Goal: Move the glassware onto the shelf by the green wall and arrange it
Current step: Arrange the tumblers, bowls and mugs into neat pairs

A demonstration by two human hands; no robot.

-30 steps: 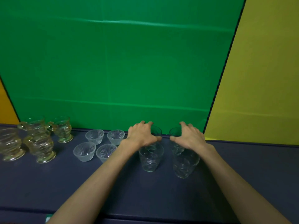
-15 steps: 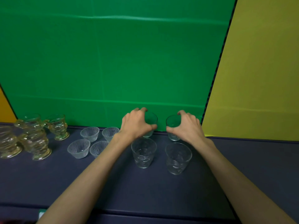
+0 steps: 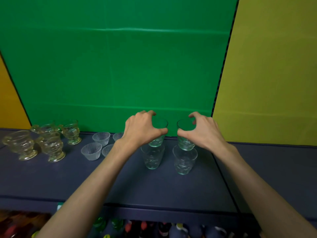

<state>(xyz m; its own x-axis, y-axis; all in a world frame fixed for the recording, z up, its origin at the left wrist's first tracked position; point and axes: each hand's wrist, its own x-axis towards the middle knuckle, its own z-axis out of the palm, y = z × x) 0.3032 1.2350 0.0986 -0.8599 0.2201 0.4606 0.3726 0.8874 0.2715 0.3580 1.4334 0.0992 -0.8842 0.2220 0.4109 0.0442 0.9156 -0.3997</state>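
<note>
On the dark blue shelf point(image 3: 171, 189) below the green wall point(image 3: 120, 66) stand clear tumblers in two rows. My left hand point(image 3: 142, 129) grips the rim of the back left tumbler point(image 3: 158, 133). My right hand point(image 3: 204, 130) grips the rim of the back right tumbler point(image 3: 185, 134). In front of them stand two more tumblers, the front left tumbler point(image 3: 152, 157) and the front right tumbler point(image 3: 184, 159), both free. Whether the held tumblers rest on the shelf I cannot tell.
Several small ribbed glass bowls point(image 3: 91, 151) sit left of my left arm. Further left stand several yellowish footed glass cups point(image 3: 51, 146). A yellow wall point(image 3: 274, 74) rises on the right. Below the shelf's front edge, coloured bottles point(image 3: 145, 227) show.
Both hands, each on a back tumbler, have shifted slightly away from the front tumblers toward the green wall. The camera has tilted, showing the lower bottles.
</note>
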